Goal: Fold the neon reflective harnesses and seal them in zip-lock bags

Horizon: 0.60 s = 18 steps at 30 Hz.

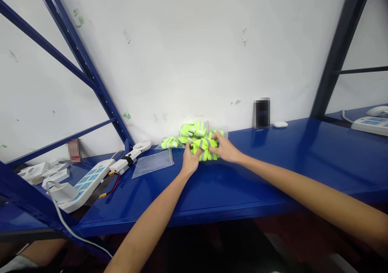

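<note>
Between my two hands sits a folded bundle of fluorescent yellow-green fabric with grey reflective strips, like a safety vest (205,148). My left hand (190,159) grips its left side, thumb toward the front. On its right side, my right hand (224,148) holds the edge with fingers bent around it. Just behind, against the wall, several similar yellow-green bundles in clear bags (191,130) are piled up. To the left of my left hand, a flat clear zip bag (154,163) lies on the blue shelf top (242,188).
Left of the bag are a small white handheld fan (142,146), a white power strip (87,186) and a red-black cable with yellow connectors (113,186). A dark phone-like object (262,113) leans on the wall at right, beside a white case (280,124). Blue posts (87,70) frame the left.
</note>
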Each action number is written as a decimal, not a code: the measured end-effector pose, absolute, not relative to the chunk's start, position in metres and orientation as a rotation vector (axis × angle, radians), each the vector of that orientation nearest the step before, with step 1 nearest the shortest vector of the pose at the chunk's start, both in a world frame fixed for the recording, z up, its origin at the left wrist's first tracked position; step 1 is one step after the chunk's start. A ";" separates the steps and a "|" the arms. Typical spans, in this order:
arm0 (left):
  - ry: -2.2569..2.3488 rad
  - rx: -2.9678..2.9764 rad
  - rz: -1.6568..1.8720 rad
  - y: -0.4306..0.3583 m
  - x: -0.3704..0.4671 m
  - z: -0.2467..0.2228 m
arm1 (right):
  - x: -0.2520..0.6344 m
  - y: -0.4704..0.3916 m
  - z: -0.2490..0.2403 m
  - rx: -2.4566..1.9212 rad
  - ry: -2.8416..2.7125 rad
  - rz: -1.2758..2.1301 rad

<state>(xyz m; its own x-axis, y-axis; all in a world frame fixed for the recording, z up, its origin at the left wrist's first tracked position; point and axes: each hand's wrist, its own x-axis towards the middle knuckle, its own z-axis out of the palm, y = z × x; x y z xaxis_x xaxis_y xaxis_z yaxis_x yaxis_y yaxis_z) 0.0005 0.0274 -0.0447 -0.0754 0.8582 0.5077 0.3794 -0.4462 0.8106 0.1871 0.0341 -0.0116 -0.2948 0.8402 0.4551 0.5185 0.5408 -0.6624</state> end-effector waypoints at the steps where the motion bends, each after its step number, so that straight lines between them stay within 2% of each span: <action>1: 1.352 1.823 1.540 0.027 -0.002 -0.044 | 0.184 0.036 -0.009 -1.063 -1.990 0.522; 7: 1.271 2.094 1.552 0.027 -0.015 -0.041 | 0.163 0.048 -0.006 -0.838 -2.228 0.577; 13: 1.313 1.919 1.591 0.033 -0.018 -0.041 | 0.144 0.044 -0.032 -0.997 -2.146 0.483; 18: 1.403 1.840 1.702 0.031 -0.016 -0.037 | 0.137 0.031 -0.042 -0.965 -2.063 0.476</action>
<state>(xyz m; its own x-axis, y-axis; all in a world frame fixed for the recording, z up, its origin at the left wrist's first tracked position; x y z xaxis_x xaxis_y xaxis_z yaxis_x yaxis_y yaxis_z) -0.0155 0.0309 -0.0371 -0.1580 0.7721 0.6156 0.4573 -0.4953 0.7386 0.1374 0.0306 -0.0416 -0.3960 0.7687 0.5023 0.4708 0.6396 -0.6077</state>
